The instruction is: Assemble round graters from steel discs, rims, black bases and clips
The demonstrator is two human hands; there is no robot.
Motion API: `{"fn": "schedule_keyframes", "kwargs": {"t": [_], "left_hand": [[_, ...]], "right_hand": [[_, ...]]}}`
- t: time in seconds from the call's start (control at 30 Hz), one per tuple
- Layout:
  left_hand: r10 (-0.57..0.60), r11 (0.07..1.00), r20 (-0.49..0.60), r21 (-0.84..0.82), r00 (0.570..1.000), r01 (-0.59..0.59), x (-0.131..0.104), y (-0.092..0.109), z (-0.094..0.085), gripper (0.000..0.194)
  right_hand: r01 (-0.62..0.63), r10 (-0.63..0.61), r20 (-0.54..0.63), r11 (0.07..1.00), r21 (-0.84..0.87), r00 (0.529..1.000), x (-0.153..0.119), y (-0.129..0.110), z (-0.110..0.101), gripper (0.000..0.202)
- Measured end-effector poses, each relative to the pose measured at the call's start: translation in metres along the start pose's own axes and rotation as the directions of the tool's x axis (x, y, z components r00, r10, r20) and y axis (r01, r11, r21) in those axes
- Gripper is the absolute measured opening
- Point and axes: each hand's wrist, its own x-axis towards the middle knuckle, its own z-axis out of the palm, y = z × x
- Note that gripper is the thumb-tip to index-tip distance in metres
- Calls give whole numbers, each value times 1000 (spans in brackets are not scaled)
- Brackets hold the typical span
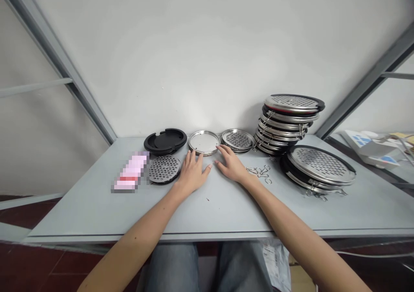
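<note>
My left hand (193,170) rests with spread fingers on the grey table, just in front of a small stack of round metal lids (204,142). My right hand (230,163) is spread too, its fingertips by the right edge of that stack. Neither hand holds anything. Left of my left hand lies a round grater plate (164,169) with a dark rim. Behind it sit black round plastic holders (165,141) with notched rims. Beyond my right hand is a stack of metal discs with a grater plate (238,140) on top. Several small wire clips (261,172) lie nearby.
A tall stack of grater discs and black rings (287,124) stands at the back right. A lower stack (320,167) is in front of it, with clips at its edge. At left lies a blurred pink item (132,171). White boxes (368,147) are beyond the right frame post.
</note>
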Motion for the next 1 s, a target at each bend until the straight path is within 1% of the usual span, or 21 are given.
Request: {"fn": "schedule_keyframes", "kwargs": {"t": [0.1,0.23,0.3,0.4,0.5,0.6,0.7,0.83,1.0], "left_hand": [[4,1000,18,-7,1000,-4,0,-1,2,64],[-9,1000,40,1,999,9,1,-1,2,66],[-16,1000,53,9,998,16,1,-2,1,67],[-15,1000,69,22,997,13,1,-2,1,68],[-8,999,75,35,997,5,1,-1,0,68],[-2,999,75,45,997,-1,0,1,-2,68],[10,999,76,42,997,-13,-1,4,-4,69],[23,1000,99,13,995,-24,-3,7,-7,68],[10,1000,152,-7,988,-9,-4,6,-5,72]], "right_hand": [[2,-2,7,997,-78,1000,2,1,1,54],[29,-34,-29,985,-172,999,11,0,3,43],[52,-60,-35,979,-197,998,16,-1,6,41],[80,-83,-5,976,-203,997,23,-3,9,38],[84,-84,8,981,-175,996,28,-2,9,33],[79,-82,-19,991,-107,996,33,0,4,29],[75,-77,-73,997,-32,994,35,1,1,28],[66,-60,-149,997,35,987,35,-4,-2,31],[57,-22,-296,992,110,955,36,-12,-14,29]]}}
